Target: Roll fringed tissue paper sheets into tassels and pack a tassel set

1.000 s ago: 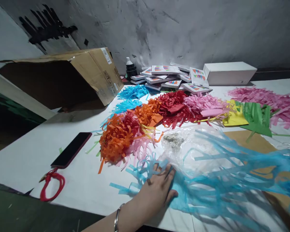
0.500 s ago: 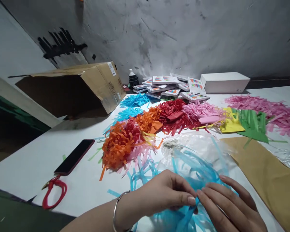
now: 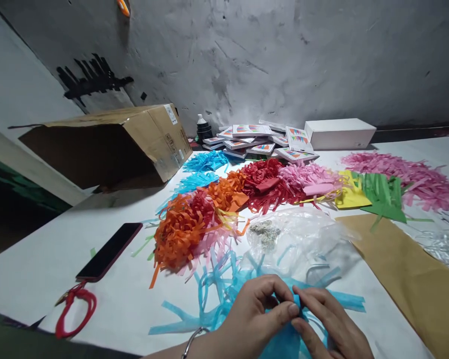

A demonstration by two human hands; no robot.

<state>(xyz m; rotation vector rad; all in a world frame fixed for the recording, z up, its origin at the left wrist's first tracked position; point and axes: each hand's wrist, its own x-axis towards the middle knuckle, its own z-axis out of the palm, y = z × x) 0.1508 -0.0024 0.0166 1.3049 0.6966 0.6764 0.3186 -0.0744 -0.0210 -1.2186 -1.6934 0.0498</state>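
A blue tissue-paper tassel (image 3: 284, 344) with long cut strips lies spread over the white table at the front. My left hand (image 3: 262, 309), with a bracelet at the wrist, pinches a folded piece of the blue paper between thumb and fingers. Right beside it, my right hand (image 3: 329, 319) grips the same folded bit with thumb and fingertips. The two hands nearly touch there. Loose blue strips fan out to the left and right beneath them. Just behind lies a clear plastic bag (image 3: 303, 239) with a small wad of greyish material (image 3: 265, 233) in it.
Orange fringe (image 3: 179, 232), red fringe (image 3: 264, 184) and pink fringe (image 3: 400, 177) lie across the table. A phone (image 3: 110, 252) with a red strap is at left, near an open carton (image 3: 153, 134). Flat boxes (image 3: 252, 130), a white box (image 3: 340, 133) and brown paper (image 3: 400, 264) surround the work.
Both hands have come closer together, the right one moving left. The blue strips have dropped flatter and spread outward, uncovering more of the plastic bag. The view has shifted slightly.
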